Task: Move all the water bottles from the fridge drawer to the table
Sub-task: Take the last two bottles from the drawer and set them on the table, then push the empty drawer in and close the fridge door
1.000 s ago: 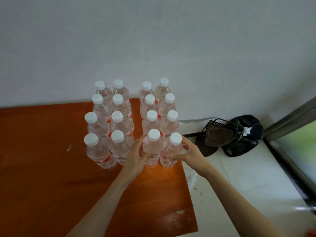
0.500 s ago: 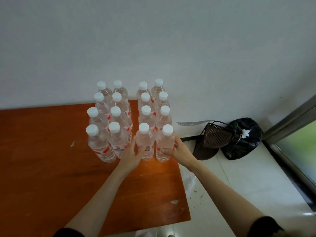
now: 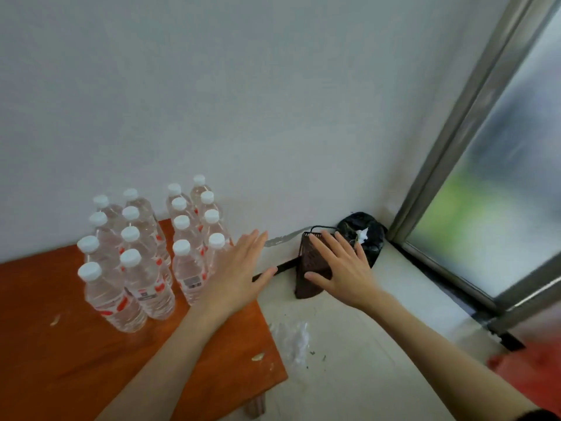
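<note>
An orange-brown wooden table (image 3: 60,354) fills the lower left, pushed against a plain white wall (image 3: 243,101). Sixteen clear water bottles (image 3: 145,256) with white caps and red-marked labels stand upright on it near its far right corner, packed in two blocks with a narrow gap between them, each block two wide and four deep. A few pale scraps lie on the tabletop. Just right of the bottles my left hand (image 3: 239,271) hovers over the table's right edge, palm down, fingers spread and empty, not touching any bottle. Past the edge is pale floor (image 3: 379,344), with a crumpled bit of clear plastic (image 3: 293,338) lying close to the table. My right hand (image 3: 340,268) is out over the floor, also flat, spread wide and holding nothing. Beyond it on the floor, against the wall, sits a dark brown dustpan (image 3: 309,268), and just beside that a black bag (image 3: 364,235) tucked in the corner. At the far right a metal-framed window (image 3: 491,177) slants upward, blurred green outside.
</note>
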Motion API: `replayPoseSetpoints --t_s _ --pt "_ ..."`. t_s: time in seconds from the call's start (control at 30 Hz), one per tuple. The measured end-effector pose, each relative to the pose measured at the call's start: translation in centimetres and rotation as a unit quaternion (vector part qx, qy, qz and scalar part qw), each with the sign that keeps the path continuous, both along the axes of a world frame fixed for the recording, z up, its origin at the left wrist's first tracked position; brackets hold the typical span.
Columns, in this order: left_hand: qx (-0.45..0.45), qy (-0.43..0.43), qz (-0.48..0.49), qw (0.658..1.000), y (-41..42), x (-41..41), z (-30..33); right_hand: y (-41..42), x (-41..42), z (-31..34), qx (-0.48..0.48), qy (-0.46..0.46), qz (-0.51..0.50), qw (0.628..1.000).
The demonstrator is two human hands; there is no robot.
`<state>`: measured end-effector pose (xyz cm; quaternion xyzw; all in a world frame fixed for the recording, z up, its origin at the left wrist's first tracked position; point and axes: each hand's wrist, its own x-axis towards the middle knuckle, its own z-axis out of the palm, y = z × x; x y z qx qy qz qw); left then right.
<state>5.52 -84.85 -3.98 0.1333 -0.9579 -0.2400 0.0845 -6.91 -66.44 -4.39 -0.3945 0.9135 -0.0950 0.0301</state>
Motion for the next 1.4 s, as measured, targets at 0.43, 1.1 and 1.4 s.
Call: replayPoseSetpoints --t_s 0.43,1.1,1.4 --pt "-0.114 0.088 -0.324 0.935 16.4 -1.0 2.6 20.0 14.1 3.4 0.001 0.106 -0.346 0.932" --pt "-0.122 0.138 -0.569 0.802 54.5 13.9 3.0 54.1 41.0 4.0 0.095 0.153 -0.590 0.787" --pt "-0.122 0.131 -0.578 0.796 69.9 17.5 1.6 68.7 45.1 2.2 0.097 0.093 -0.615 0.777"
